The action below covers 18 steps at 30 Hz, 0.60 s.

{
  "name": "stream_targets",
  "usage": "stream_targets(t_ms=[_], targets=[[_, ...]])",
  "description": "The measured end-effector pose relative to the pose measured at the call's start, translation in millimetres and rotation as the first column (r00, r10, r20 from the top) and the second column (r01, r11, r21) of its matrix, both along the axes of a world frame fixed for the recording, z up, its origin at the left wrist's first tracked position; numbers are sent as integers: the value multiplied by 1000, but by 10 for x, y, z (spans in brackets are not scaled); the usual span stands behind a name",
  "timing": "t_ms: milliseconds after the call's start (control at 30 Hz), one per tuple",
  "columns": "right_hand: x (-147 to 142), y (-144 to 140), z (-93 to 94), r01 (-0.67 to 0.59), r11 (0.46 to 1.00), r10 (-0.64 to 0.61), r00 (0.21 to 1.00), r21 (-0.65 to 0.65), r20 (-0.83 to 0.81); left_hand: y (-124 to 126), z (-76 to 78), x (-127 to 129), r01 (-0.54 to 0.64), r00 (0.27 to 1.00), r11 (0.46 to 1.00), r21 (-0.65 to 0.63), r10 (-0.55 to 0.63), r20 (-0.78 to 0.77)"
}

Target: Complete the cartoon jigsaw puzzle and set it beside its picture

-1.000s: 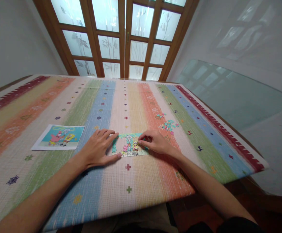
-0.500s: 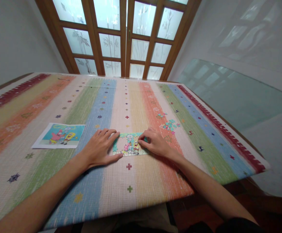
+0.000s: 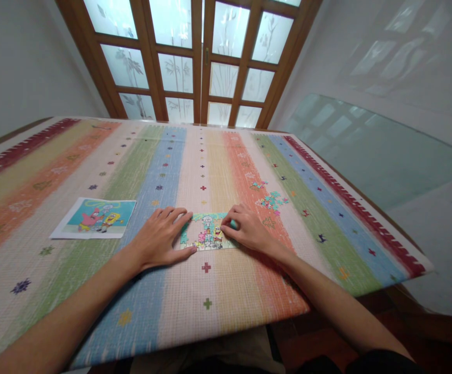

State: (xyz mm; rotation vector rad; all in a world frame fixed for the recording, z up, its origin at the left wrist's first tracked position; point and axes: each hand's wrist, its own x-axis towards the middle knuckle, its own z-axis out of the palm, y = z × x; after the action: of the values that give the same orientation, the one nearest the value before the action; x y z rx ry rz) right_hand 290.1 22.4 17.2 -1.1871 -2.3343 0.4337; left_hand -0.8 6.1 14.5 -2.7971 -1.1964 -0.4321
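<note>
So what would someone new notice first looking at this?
Probably the two hands at the middle of the striped cloth: the left hand lies flat against the left edge of a small cartoon puzzle, and the right hand pinches at its right edge. A matching picture lies to the left, loose pieces to the right.

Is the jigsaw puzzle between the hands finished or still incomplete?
Incomplete: the jigsaw puzzle has a ragged left edge, and loose pieces lie apart.
</note>
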Motion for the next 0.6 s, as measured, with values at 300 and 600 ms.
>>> stream_targets(t_ms=[300,600], targets=[[-23,-4,-48,-4,1000,4,1000,26,3,-5,-9,1,-1,1000,1000,5,1,1],[-14,4,-35,0,1000,0,1000,23,1,5,-24,-16,-6,1000,1000,-19,6,9]])
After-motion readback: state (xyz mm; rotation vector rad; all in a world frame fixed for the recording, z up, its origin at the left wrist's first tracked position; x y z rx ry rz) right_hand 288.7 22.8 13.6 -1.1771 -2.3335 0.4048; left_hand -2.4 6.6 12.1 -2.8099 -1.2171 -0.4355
